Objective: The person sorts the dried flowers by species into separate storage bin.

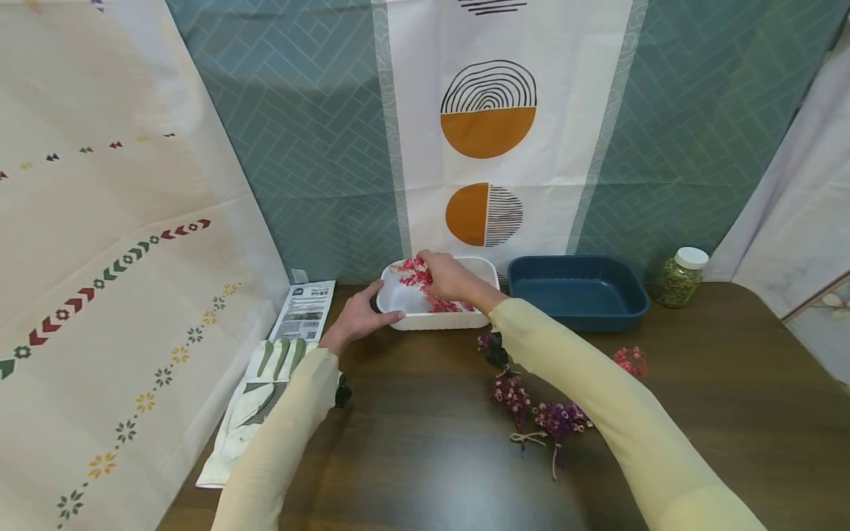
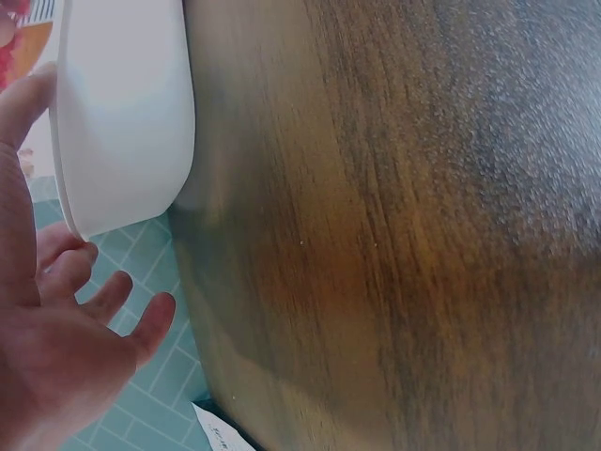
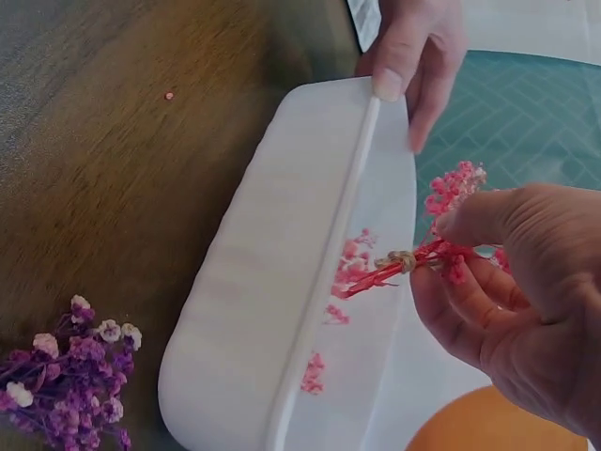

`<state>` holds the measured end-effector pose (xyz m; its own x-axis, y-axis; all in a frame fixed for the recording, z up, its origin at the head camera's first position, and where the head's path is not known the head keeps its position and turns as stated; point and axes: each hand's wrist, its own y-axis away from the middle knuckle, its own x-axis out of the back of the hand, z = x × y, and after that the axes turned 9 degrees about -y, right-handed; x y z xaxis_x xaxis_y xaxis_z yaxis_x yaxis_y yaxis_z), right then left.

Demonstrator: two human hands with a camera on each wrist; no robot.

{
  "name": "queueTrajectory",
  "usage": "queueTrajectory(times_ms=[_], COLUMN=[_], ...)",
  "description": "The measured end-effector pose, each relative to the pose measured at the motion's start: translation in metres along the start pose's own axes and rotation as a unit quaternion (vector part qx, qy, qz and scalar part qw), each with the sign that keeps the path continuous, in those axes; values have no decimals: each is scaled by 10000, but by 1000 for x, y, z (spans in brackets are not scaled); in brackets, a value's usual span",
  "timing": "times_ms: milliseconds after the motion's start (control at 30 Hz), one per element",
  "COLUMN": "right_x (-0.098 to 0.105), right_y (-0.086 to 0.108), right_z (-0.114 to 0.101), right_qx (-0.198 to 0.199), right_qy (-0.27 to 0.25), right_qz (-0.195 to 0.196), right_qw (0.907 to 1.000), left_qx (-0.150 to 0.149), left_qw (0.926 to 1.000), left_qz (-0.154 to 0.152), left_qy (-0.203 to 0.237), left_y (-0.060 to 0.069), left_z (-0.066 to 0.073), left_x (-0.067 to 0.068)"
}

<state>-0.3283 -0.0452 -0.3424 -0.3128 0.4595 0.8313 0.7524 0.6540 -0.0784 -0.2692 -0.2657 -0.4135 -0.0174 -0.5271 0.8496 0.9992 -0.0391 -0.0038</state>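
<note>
"Pink flowers (image 3: 455, 191) are hanging over the white tub (image 1: 432, 322). Right hand (image 1: 448, 276)?"

"Pinching them beside the twine (image 3: 402, 261); left hand (image 1: 358, 317) is gripping the tub's end."

"Handling?"

"They're probably being light, brittle; tied stems (image 3: 374, 278) are offering the safest hold."

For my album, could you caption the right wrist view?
The right hand pinches a tied pink sprig at the white tub, purple flowers nearby.

A white bin (image 1: 434, 321), oblong with rounded corners, stood open side up on a table (image 1: 412, 442), pink flowers (image 1: 446, 304) lying inside. Another pink bunch (image 3: 458, 193), its red stems tied with twine (image 3: 398, 261), was held over the opening.
</note>
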Motion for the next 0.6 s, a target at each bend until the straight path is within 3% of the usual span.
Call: queueTrajectory(times_ms=[267,600], right_x=[-15,-13], right_y=[-5,3], right_z=[2,8], right_qx=[-480,154], right_qy=[203,458], right_qz=[-364,-327], right_qw=[9980,9983], left_qx=[-54,-37], left_qw=[9999,9999], left_qz=[-19,-40], left_qy=[158,159], left_y=[0,0], left_z=[0,-1], left_x=[-4,0])
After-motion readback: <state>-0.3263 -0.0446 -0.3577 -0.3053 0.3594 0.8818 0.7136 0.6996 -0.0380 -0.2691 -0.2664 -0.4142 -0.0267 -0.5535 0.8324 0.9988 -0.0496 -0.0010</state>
